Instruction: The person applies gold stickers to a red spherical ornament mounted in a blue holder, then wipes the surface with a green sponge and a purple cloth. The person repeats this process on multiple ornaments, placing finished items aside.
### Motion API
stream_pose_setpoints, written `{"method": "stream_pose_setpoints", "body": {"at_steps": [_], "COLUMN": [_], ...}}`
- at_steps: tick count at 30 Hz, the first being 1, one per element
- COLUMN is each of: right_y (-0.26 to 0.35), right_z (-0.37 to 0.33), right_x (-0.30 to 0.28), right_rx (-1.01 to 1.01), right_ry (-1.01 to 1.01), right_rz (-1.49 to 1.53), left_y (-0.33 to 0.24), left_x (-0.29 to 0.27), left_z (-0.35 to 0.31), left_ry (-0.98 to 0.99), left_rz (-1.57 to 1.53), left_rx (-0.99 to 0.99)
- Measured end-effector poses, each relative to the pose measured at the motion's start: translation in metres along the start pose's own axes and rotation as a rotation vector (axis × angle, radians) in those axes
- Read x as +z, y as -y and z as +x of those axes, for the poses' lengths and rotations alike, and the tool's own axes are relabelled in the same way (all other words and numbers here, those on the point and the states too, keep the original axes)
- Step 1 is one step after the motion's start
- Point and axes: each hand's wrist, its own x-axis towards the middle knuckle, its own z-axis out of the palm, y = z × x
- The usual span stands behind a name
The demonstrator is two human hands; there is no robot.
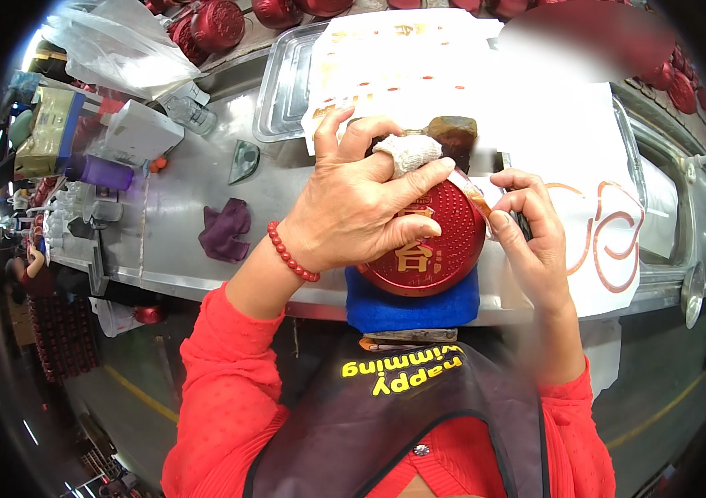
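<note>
A round dark-red lacquered piece (pixel 444 249) with raised dots and gold characters rests tilted on a folded blue cloth (pixel 411 309) at the table's near edge. My left hand (pixel 361 195) lies over its upper left part, thumb across its face and index finger reaching to its top edge. White cloth (pixel 409 154) wraps one of that hand's fingers. At the upper right rim, my right hand (pixel 536 236) pinches a narrow orange-brown strip (pixel 473 196) that runs along the edge. Behind the piece, a brown block-like tool (pixel 453 131) is partly hidden.
White sheets (pixel 548 133) cover the right of the metal table, with curved orange-brown strips (pixel 616 241) on them. Clear plastic trays (pixel 274 104) sit beneath. To the left lie a maroon cloth (pixel 226 231), a glass shard-like piece (pixel 245 161) and a purple bottle (pixel 102 172). Red round pieces (pixel 218 26) line the back.
</note>
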Motion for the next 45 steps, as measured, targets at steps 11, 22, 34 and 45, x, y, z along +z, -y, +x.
{"method": "stream_pose_setpoints", "body": {"at_steps": [11, 22, 34, 45], "right_y": [-0.002, 0.006, 0.003, 0.027], "right_z": [0.001, -0.016, -0.03, -0.056], "right_x": [-0.004, -0.016, -0.008, -0.026], "right_rx": [-0.048, 0.103, 0.15, 0.046], "right_ry": [0.075, 0.188, 0.182, 0.362], "right_rz": [-0.051, 0.062, 0.103, 0.002], "left_y": [0.003, -0.007, -0.01, -0.031], "left_x": [-0.007, -0.005, -0.003, -0.007], "left_z": [-0.004, 0.006, 0.011, 0.02], "left_ry": [0.066, 0.15, 0.151, 0.149], "left_rz": [-0.04, 0.033, 0.02, -0.293], "left_rx": [-0.042, 0.057, 0.092, 0.206]}}
